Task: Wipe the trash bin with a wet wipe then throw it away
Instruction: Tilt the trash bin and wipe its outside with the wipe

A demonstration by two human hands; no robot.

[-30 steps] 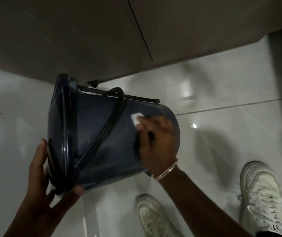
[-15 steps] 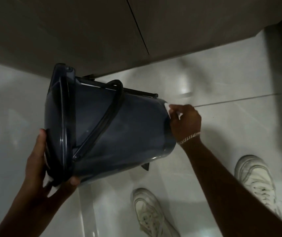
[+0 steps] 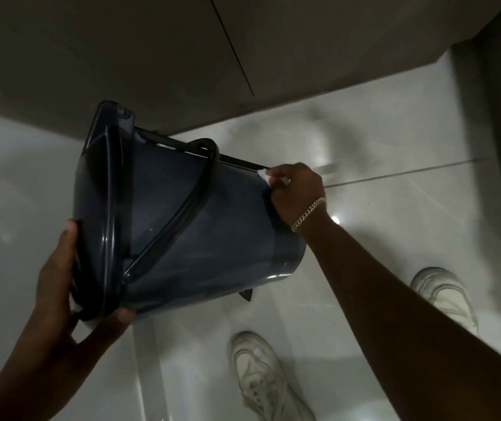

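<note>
Plastic bin (image 3: 212, 226): light, slick, hold rim | left hand (image 3: 57, 287) grips rim | right hand (image 3: 296, 192) pinches wipe (image 3: 262, 174)

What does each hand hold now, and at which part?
The left hand holds the trash bin at its lid end, thumb on the side wall. The right hand holds a white wet wipe pressed at the bin's base edge.
</note>
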